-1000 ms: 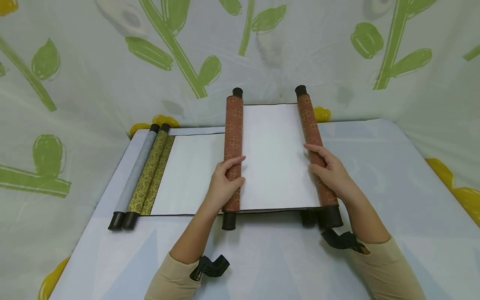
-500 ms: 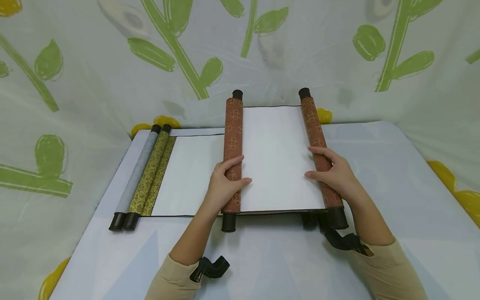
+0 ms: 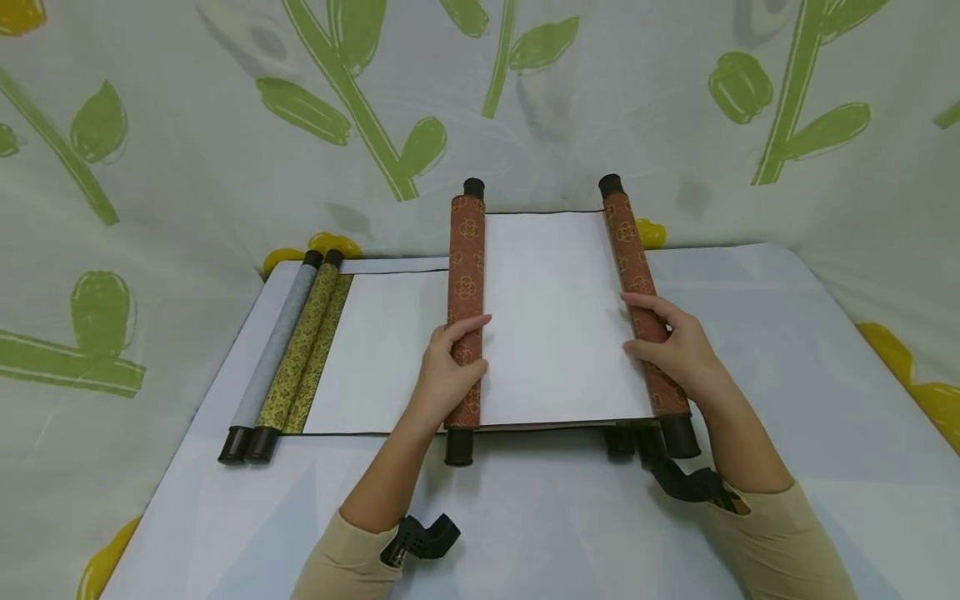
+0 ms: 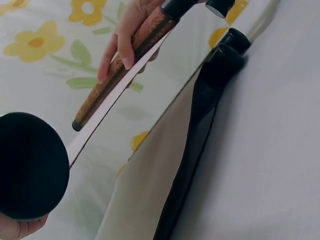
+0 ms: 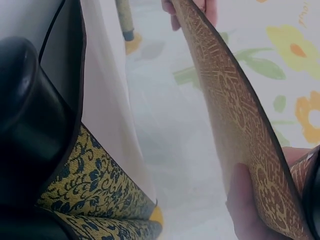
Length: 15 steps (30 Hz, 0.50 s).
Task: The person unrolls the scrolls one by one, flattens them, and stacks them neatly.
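Note:
A scroll with red-brown flowered rollers (image 3: 467, 267) and black end knobs is partly unrolled, its white sheet (image 3: 562, 317) stretched between them. My left hand (image 3: 442, 375) grips the left roller, fingers and thumb round it. The right hand (image 3: 678, 350) holds the slanted right roller (image 3: 630, 250). In the right wrist view the patterned backing (image 5: 235, 100) of this scroll hangs above the surface, with right-hand fingers (image 5: 245, 205) against it. Beneath lies another unrolled scroll with a yellow-green roller (image 3: 300, 350) and white sheet (image 3: 375, 350); its right part is hidden under the red one.
A grey-blue roller (image 3: 273, 354) lies beside the yellow-green one at the left. Black knobs (image 3: 619, 442) show under the raised scroll's right end. The pale table (image 3: 810, 375) extends right, and a leaf-printed cloth (image 3: 600, 108) hangs behind.
The right hand and right roller have shifted a little rightward, so more white sheet shows. Both thumbs moved outward over the sheet, then back to the rollers. The left roller stays nearly in place.

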Motion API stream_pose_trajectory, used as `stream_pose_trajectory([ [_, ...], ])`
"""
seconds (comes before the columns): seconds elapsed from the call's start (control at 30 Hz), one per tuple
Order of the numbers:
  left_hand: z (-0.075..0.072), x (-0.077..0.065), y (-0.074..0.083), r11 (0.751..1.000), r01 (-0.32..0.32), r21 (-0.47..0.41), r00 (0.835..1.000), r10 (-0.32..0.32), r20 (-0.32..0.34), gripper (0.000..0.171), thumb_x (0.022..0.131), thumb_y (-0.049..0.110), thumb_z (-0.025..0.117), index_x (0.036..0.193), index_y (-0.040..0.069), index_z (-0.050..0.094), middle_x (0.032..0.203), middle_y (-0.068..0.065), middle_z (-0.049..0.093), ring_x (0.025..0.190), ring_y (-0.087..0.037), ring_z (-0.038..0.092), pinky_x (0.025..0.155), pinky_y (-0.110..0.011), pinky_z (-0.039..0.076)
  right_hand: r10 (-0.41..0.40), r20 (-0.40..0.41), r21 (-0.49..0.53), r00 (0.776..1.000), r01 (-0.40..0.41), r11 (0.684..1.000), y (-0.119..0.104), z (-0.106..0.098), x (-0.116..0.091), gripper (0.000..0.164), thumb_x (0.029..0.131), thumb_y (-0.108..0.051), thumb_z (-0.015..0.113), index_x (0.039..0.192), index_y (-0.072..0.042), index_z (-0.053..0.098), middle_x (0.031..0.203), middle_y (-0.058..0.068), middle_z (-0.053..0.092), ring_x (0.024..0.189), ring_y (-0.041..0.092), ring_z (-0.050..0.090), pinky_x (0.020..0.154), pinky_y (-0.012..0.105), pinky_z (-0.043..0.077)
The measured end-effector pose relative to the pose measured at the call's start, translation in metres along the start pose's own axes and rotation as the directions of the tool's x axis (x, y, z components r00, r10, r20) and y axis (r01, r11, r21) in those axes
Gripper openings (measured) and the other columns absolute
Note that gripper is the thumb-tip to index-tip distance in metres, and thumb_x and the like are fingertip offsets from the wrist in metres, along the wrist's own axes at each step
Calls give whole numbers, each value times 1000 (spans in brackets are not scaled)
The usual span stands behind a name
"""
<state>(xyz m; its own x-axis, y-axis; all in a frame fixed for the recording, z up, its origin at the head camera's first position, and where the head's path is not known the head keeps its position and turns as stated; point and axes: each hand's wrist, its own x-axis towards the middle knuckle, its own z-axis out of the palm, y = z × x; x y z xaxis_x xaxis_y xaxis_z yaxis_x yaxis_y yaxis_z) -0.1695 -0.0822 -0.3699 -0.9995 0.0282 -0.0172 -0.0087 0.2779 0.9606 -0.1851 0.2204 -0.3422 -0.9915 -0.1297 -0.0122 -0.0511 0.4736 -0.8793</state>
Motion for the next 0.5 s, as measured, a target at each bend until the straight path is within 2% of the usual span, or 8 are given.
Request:
stream_pose_trajectory([
  [0.17, -4, -1, 2, 1000, 14, -20, 1000, -13, 8, 56, 80, 0, 59, 125, 34, 61, 135, -9, 41, 122, -27, 42, 86, -41, 41, -4, 3, -2, 1000, 4, 1000, 0, -2, 0, 58, 87, -5, 61, 142, -12, 45, 149, 14, 32, 120, 23, 34, 75, 17, 38],
  [0.33, -7, 0, 5, 999, 25, -41, 1000, -24, 10, 57, 82, 0, 56, 128, 32, 59, 141, -11, 34, 124, -28, 39, 88, -40, 41, -4, 5, 5, 1000, 4, 1000, 0, -6, 1, 56, 88, -6, 60, 142, -13, 45, 150, 14, 32, 127, 25, 31, 78, 12, 36],
  [0.4, -7, 0, 6, 998, 29, -50, 1000, -29, 10, 57, 81, 0, 55, 130, 29, 58, 143, -13, 31, 125, -28, 37, 89, -40, 39, 18, 1, 0, 1000, -18, 1000, 1, -7, 1, 58, 88, -12, 64, 142, -15, 45, 151, 14, 30, 128, 26, 31, 77, 14, 38],
  [0.5, -6, 1, 6, 998, 31, -49, 1000, -31, 3, 58, 81, 0, 55, 133, 25, 57, 144, -16, 29, 125, -30, 37, 92, -43, 40, 69, -4, 4, 998, -69, 998, 0, -9, 0, 66, 83, -21, 73, 142, -18, 45, 152, 13, 27, 131, 28, 29, 83, 25, 40],
])
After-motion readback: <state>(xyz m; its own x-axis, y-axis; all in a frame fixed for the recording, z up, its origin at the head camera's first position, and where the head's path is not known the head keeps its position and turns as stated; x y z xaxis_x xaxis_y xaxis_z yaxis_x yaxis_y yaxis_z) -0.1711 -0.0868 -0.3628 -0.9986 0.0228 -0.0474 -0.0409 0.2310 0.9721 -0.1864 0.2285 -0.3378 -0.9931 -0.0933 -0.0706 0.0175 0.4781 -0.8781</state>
